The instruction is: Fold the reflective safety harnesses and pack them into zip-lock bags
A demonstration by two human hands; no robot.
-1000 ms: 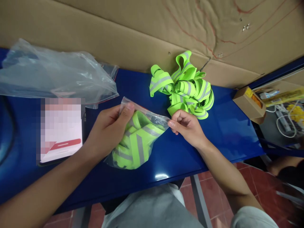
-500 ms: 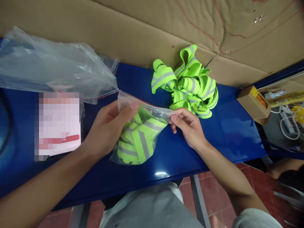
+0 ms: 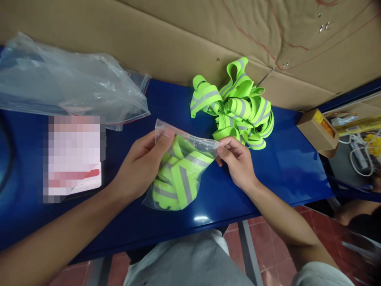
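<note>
Between my hands a clear zip bag (image 3: 195, 180) hangs over the blue table, with neon-green reflective strap (image 3: 181, 186) bunched inside it. My left hand (image 3: 145, 161) grips the bag's upper left corner, thumb in front and fingers behind the plastic. At the upper right corner, my right hand (image 3: 236, 159) pinches the zip edge between thumb and forefinger. The bag's mouth edge, with a red line, stretches between the two grips. Beyond my right hand lies a loose heap of the same green strap with a grey stripe (image 3: 238, 105).
Large clear plastic bags (image 3: 77, 83) lie at the back left of the blue table (image 3: 285, 171). Below them sits a partly blurred white and red item (image 3: 86, 182). A small cardboard box (image 3: 317, 129) stands at the right end. Brown cardboard (image 3: 166, 35) lines the back.
Both hands and the filled zip bag have shifted slightly right and a little down. Its upper left corner now sits apart from the large plastic bags.
</note>
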